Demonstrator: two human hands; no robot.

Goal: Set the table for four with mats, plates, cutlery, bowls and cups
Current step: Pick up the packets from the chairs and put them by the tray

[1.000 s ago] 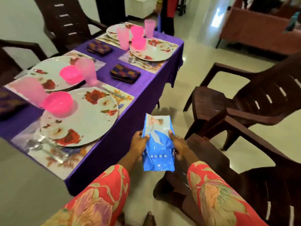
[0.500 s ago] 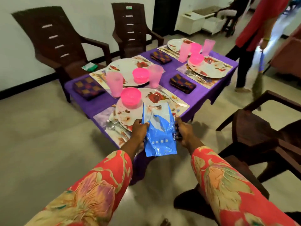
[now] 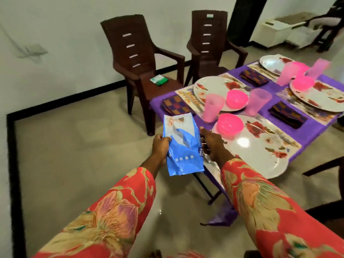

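Partly cut off at right, the desk carries four plates, pink bowls and cups on mats. Two chairs stand behind. Before its near corner, left hand and right hand pinch a blue packet's sides; only "mee" reads, fingers curled.

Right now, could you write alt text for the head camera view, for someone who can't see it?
Both hands, left hand and right hand, hold a blue packet beside a purple-clothed table set with floral plates, pink bowls and pink cups. Two brown chairs stand behind.
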